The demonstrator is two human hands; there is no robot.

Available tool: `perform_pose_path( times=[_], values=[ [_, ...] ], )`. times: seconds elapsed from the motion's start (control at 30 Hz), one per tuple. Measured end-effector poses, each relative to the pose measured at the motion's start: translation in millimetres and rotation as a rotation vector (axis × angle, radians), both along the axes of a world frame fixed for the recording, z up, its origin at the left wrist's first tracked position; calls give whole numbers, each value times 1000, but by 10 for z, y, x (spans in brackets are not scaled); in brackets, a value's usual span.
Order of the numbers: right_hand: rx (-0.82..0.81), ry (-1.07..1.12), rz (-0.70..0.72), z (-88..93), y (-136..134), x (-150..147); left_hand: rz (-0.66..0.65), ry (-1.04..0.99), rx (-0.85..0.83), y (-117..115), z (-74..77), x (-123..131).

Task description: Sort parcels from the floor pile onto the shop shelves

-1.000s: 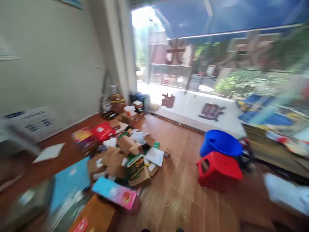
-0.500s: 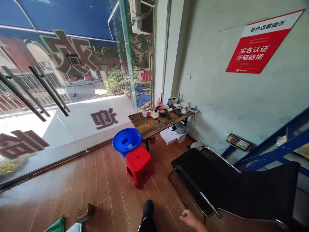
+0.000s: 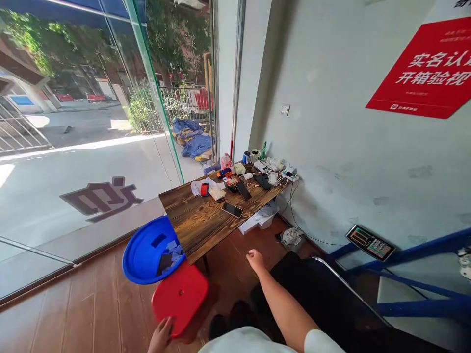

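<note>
My right hand (image 3: 255, 258) is in front of the wooden table (image 3: 191, 223), loosely curled with nothing showing in it. My left hand (image 3: 161, 335) is low at the edge of the red plastic stool (image 3: 181, 296), its fingers slightly apart. Whether it touches the stool I cannot tell. On the table, a phone (image 3: 232, 210) lies near the front edge and a second dark phone (image 3: 243, 191) farther back. Beside them are a white packet (image 3: 217, 193) and an orange-red roll-like item (image 3: 204, 189).
A blue tub (image 3: 134, 255) with scraps inside stands left of the table, against the stool. A black chair (image 3: 294, 289) is on my right, near a scale display (image 3: 371, 242) and blue metal bars (image 3: 423, 257). Cables hang by the wall. A glass panel (image 3: 91, 162) stands at the left.
I have moved closer to the table and stool. My right hand has come forward and up past the chair. My left hand has come into view beside the stool.
</note>
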State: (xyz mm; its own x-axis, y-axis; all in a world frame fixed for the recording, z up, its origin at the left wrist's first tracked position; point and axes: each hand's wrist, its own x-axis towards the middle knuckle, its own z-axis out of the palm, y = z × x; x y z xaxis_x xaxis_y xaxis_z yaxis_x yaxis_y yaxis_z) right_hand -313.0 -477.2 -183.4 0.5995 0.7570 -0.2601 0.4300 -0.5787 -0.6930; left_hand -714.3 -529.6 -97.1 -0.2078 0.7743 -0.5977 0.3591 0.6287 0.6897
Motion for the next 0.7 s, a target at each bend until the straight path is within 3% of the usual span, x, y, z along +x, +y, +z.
perform_pose_path(
  times=[0.13,0.23,0.3,0.4,0.5,0.6,0.7],
  values=[
    [-1,-71,21,49,1191,989,-34,-289,1,1172,-230,939],
    [-8,-160,-1,62,2114,1976,-56,-451,33,1819,-312,1688],
    [-22,-230,-24,80,2797,2740,31,-478,84,2137,-379,2188],
    [-67,-306,-3,99,3861,3865,283,-443,125,2519,-524,2964],
    [-131,-341,80,62,4759,4735,449,-466,44,2900,-607,3840],
    [-194,-351,141,-23,5300,5257,519,-505,-45,3348,-545,4811],
    [-209,-336,186,-110,5492,5505,406,-541,-34,3848,-413,5742]
  ],
)
